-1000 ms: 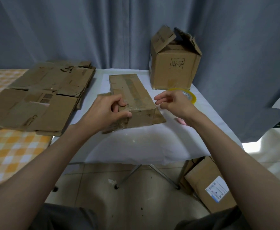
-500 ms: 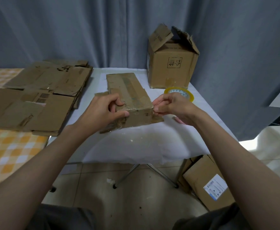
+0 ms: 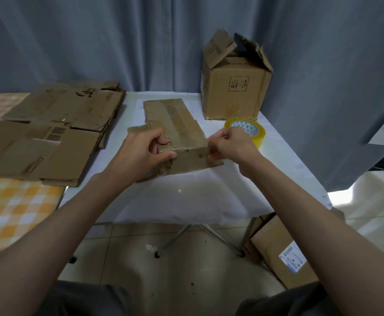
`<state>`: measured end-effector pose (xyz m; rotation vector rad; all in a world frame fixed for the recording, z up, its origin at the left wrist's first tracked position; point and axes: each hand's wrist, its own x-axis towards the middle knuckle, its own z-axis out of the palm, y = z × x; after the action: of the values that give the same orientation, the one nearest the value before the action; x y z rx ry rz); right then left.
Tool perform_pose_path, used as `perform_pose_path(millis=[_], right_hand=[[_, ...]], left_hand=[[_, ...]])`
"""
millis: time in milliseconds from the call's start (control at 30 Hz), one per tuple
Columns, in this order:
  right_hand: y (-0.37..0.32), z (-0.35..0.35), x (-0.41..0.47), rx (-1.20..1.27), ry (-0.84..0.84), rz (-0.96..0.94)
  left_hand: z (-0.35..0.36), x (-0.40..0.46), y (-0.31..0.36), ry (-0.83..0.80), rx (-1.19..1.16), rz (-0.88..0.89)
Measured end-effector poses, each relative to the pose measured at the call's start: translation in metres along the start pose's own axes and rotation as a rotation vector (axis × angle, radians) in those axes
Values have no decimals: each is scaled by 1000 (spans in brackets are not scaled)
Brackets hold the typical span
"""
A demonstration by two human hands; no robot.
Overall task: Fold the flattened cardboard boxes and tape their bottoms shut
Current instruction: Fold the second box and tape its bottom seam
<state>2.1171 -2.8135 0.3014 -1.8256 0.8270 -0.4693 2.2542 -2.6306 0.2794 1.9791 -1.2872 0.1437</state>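
Mid-frame on the white table [image 3: 209, 197], left hand [image 3: 138, 153] grips the taped box [image 3: 175, 126] at its near-left corner, right hand [image 3: 234, 144] pinches its near-right edge, tape roll [image 3: 248, 130] just behind, bare cloth twd the near edge.

Left hand [image 3: 141, 153] gripping folded box [image 3: 175, 124], right hand [image 3: 232, 144] pinching its corner

White-covered table [image 3: 198, 197]: long brown taped cardboard box [image 3: 175, 124] at centre; taller open-flapped cardboard box [image 3: 234, 92] at far right corner; yellow tape roll [image 3: 258, 133] near right edge. Flattened cardboard sheets [image 3: 50, 133] overlap left edge onto an orange-checked surface [image 3: 11, 208]. Floor [image 3: 175, 258]: labelled cardboard box [image 3: 280, 252] under right edge.
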Motion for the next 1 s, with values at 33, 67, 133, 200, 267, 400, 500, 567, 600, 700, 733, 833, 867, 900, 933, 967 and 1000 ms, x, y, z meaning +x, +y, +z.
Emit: perform_pose_path(millis=[33,67,133,200,267,400,500,567,600,700,733,833,867,900,933,967,1000], right_hand=[[-1,-1,-2,6,-5,-1],[-1,0,-4,-21,0,-21],[2,4,-7,-140,54,-93],[7,10,-7,-181,103,-147],[10,13,-4,-153,118,-160],[9,8,-2,-95,92,-153],[6,2,-1,-132,73,-197],[4,0,0,-176,53,-231],[3,-1,0,-186,40,-239],[1,-3,1,-166,-4,-215],[0,-4,1,-149,-24,-200],[0,-4,-2,-102,-61,-152],[0,-4,-3,-84,-65,-142],[0,-3,-4,-64,-64,-135],[0,-2,-5,-37,-59,-123],[0,0,-7,4,-54,-104],[0,3,-9,57,-49,-80]], left_hand=[[0,0,1,8,-6,4],[1,0,0,12,-12,6],[2,1,-1,13,-14,21],[5,0,-2,10,22,47],[7,-1,-3,7,81,92],[6,-2,-1,16,77,81],[5,0,4,64,169,38],[9,3,9,121,295,94],[11,5,11,109,321,141],[23,7,15,-36,281,287],[29,7,15,-61,273,300],[44,2,11,21,249,278],[47,2,10,69,239,282],[49,2,10,109,230,289],[50,2,10,132,225,292],[50,3,11,143,223,294],[50,4,13,144,222,293]])
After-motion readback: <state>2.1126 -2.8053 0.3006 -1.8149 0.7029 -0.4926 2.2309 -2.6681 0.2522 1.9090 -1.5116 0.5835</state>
